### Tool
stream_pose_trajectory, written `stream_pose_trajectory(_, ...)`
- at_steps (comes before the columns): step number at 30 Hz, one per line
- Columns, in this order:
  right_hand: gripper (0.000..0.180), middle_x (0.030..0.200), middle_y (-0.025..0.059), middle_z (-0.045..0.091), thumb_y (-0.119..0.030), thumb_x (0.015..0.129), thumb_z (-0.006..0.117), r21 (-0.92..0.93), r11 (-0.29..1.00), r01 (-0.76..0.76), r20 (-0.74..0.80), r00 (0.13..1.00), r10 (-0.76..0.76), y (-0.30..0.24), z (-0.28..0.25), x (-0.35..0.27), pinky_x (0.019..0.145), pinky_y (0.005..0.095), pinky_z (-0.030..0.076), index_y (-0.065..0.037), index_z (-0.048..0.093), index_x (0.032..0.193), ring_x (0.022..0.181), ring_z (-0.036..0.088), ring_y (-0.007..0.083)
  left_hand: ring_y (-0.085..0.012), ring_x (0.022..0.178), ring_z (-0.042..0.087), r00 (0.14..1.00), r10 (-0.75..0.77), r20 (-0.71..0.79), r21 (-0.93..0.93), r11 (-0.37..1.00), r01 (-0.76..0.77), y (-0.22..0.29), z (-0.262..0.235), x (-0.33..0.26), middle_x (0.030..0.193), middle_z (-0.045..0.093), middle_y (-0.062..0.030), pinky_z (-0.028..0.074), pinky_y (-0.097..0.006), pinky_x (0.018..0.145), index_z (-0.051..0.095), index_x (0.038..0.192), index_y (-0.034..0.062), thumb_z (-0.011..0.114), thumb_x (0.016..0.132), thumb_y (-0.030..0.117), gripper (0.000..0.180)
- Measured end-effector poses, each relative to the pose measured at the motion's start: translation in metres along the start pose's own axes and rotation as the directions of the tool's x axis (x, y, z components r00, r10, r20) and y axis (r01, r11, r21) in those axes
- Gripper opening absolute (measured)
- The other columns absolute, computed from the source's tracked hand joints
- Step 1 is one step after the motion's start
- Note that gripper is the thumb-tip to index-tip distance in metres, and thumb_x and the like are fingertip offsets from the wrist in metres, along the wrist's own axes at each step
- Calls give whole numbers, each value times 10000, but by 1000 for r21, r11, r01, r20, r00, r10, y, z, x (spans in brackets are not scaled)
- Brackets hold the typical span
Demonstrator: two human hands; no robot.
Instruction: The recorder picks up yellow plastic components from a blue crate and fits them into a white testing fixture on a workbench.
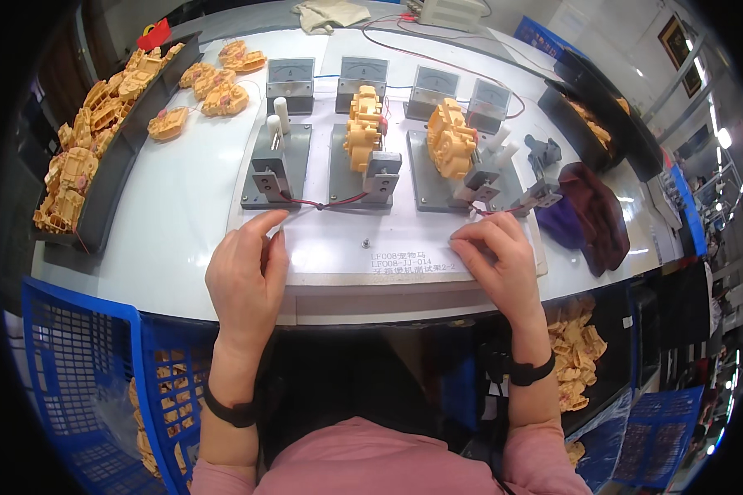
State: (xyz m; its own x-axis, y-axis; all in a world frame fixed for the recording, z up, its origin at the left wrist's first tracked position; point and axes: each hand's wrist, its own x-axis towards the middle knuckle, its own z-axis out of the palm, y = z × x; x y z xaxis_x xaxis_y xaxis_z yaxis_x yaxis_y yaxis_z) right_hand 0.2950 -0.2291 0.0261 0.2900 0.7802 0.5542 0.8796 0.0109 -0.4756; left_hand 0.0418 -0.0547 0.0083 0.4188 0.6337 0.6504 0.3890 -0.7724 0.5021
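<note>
My left hand (252,264) rests at the front of the white board (322,256), its fingers loosely bent and the thumb apart from the forefinger. Nothing shows in it. Opposite, my right hand (504,260) lies near the board's right front, also loosely bent and without a visible object. Beyond my hands stand several grey metal test fixtures with small clamps. One orange plastic gear housing (362,128) sits upright on the middle fixture (338,165); another orange gear housing (451,142) sits on the fixture (437,198) to its right. The left fixture (295,169) carries white pegs and no housing.
Panel meters (363,78) line up behind the fixtures, joined by wires. A black bin (111,198) of orange housings stands at left, beside several loose housings (223,99). At right lie dark cloth (594,219) and another black bin (570,124). Blue crates (82,379) stand below the table.
</note>
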Motion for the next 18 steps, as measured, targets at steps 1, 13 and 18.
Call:
stream_pose_trajectory(1,96,830,76,615,-83,824,776,1,1000,-1,-1,1000,1,0,0,0,760,371,461,-42,706,874,825,579,275,-213,661,579,1000,13,-9,4,1000,-13,0,0,0,762,620,-64,463,-344,625,685,1113,87,654,903,30,219)
stream_pose_trajectory(13,82,915,81,635,-43,844,757,-34,998,-52,57,997,53,-2,-2,0,768,322,514,-30,720,916,922,616,241,-214,652,570,1000,13,-15,-17,1000,-13,-1,-1,-1,754,613,-65,463,-347,623,684,1118,87,659,902,32,224)
stream_pose_trajectory(18,92,843,78,633,-63,820,773,8,1000,-21,5,1000,21,-2,1,1,768,370,470,-34,707,875,845,590,274,-211,654,570,1000,15,-6,-15,1000,-15,-1,0,-1,757,616,-61,460,-344,619,683,1125,86,663,898,25,235)
